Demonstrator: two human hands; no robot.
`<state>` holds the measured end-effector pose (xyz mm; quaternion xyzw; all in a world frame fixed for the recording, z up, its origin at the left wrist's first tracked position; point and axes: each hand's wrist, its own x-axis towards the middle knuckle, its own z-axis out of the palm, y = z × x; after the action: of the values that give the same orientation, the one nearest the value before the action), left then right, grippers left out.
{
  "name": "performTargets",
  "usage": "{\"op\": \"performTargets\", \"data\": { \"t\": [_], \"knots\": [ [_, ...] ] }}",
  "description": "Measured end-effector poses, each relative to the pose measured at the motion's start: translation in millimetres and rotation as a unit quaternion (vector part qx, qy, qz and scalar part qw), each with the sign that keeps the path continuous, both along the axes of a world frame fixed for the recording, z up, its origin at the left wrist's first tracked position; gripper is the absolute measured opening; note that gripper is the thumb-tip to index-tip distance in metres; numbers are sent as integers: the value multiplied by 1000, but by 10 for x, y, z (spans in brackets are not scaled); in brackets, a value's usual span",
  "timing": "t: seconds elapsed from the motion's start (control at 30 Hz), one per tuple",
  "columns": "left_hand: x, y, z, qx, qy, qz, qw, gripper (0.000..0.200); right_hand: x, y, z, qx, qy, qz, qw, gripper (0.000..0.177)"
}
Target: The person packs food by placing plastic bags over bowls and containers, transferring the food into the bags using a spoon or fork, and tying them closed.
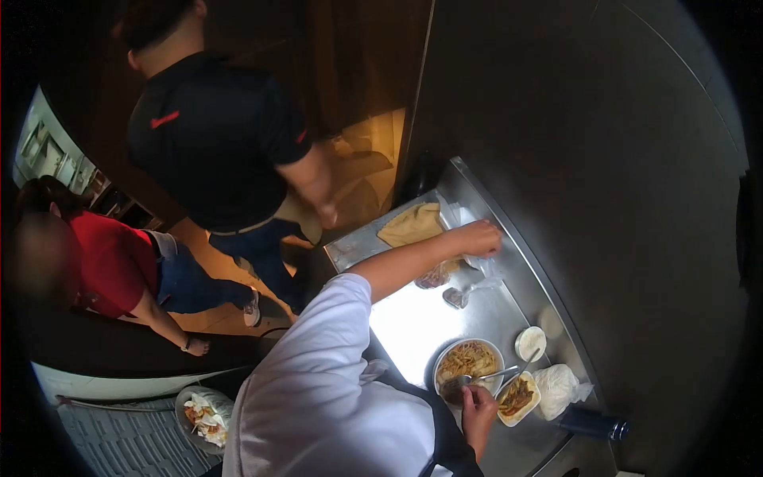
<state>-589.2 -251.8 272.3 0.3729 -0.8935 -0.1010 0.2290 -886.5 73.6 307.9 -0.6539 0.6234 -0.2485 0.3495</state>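
My left hand [478, 238] is closed at the back of the metal counter, over clear plastic and white material beside a tan cloth [412, 225]; what it grips is hidden. My right hand [479, 404] pinches the handle of a utensil at the rim of a round bowl [469, 359] of noodle-like food. A second metal utensil rests across that bowl's right edge. Just right of my right hand is a white rectangular container [518, 400] of food. Between my hands lie small plastic bags, one of them dark-filled [455, 298].
A white tub [530, 343], a knotted white bag [556, 391] and a dark blue bottle [594, 424] stand along the wall side. Two people, in black [214, 143] and red [115, 258], are at left. A plate with scraps [205, 419] is lower left.
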Motion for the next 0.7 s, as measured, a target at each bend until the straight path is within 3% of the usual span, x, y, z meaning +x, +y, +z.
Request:
{"op": "performTargets", "data": {
  "t": [0.07,0.13,0.27,0.33,0.37,0.43,0.5,0.53,0.6,0.63,0.7],
  "knots": [
    [-68,2,165,-1,108,-20,994,6,-5,33,8,-20,1,-12,1000,14],
    [-128,105,458,47,219,69,972,10,-79,108,1,-28,7,-30,999,13],
    [-143,117,797,-14,332,134,934,15,-185,97,-140,-77,44,-17,996,12],
    [-126,139,944,-112,322,175,924,14,-258,73,-174,-103,57,-7,993,11],
    [-136,123,1009,-214,296,200,909,13,-302,95,-195,-103,59,-17,993,11],
    [-27,156,1161,-351,265,184,879,12,-406,177,-168,-131,92,-47,986,11],
    [60,206,1329,-341,377,172,844,12,-642,343,-259,-167,108,-102,975,12],
    [166,252,1389,-361,343,226,837,14,-797,455,-267,-173,138,-142,965,13],
    [360,347,1426,-278,471,263,795,22,-1212,758,-384,-184,197,-219,938,19],
    [472,429,1462,-285,474,288,782,28,-1517,962,-593,-180,219,-252,925,28],
    [518,707,1536,-299,483,316,760,33,-2134,1438,-1008,-149,321,-375,857,40]
  ]
}}
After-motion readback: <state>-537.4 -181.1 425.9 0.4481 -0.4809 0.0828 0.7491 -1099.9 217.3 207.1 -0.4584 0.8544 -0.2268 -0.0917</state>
